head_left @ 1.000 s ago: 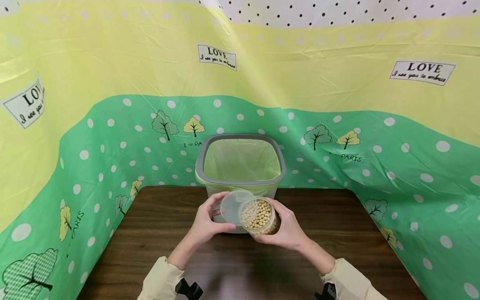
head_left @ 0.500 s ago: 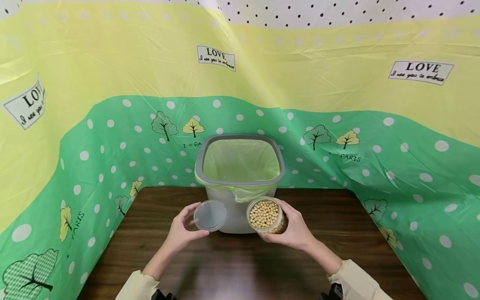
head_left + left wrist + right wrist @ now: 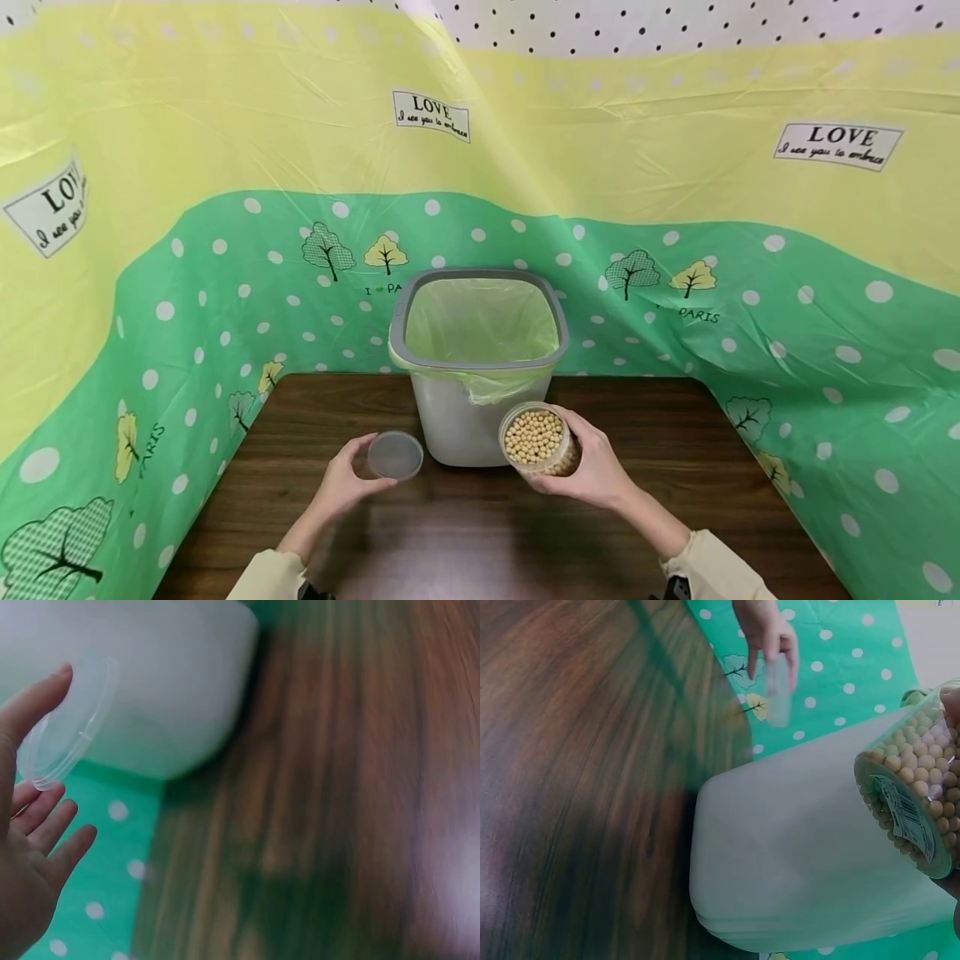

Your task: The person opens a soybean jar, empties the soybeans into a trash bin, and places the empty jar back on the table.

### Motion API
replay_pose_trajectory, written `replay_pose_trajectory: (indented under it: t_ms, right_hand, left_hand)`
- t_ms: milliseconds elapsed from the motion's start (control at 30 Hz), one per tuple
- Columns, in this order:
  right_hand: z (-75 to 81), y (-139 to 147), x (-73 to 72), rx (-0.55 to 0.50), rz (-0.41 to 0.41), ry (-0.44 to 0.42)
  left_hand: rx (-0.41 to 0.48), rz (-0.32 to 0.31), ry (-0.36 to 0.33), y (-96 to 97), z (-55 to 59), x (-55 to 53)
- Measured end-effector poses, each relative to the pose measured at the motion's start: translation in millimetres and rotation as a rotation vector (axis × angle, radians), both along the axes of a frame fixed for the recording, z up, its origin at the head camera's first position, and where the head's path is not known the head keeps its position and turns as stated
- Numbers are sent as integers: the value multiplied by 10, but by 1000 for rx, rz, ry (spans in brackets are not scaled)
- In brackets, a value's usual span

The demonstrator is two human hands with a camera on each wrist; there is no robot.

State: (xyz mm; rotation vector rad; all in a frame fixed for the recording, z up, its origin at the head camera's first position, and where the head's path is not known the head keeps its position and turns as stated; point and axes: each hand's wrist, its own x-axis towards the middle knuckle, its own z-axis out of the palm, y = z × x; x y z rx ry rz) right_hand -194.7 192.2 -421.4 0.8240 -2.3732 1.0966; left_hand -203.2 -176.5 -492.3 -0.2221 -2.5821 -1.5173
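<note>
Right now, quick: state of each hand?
Left hand: holding the clear lid between thumb and fingers.
Right hand: gripping the open jar of pale beans.

Jar (image 3: 566,462) and lid (image 3: 395,456) look clear plastic, the bin (image 3: 463,423) matt, the tabletop (image 3: 450,533) glossy wood.

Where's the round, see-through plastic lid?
In the head view, the round, see-through plastic lid is pinched in the left hand, left of the grey plastic bin's base.

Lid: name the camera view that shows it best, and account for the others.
The head view: there the lid mostly faces the camera, its round outline almost whole in the left hand. The left wrist view shows it close but slanted; the right wrist view, nearly edge-on and blurred.
</note>
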Motion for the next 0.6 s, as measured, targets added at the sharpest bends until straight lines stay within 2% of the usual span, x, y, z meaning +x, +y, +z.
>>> replay_pose_trajectory:
  t_ms: [100,267,433,600]
  right_hand:
    - [-22,2,2,-4,2,16]
    - [-64,12,6,-18,4,28]
    - [-72,22,16,-21,4,-5]
    - [-69,38,26,-28,6,-3]
  left_hand:
    - [-103,3,-18,-112,-293,-113]
    - [-219,-1,-22,-165,-533,-150]
    - [-282,-27,-26,-187,-730,-144]
    - [-370,-31,-2,-221,-834,-121]
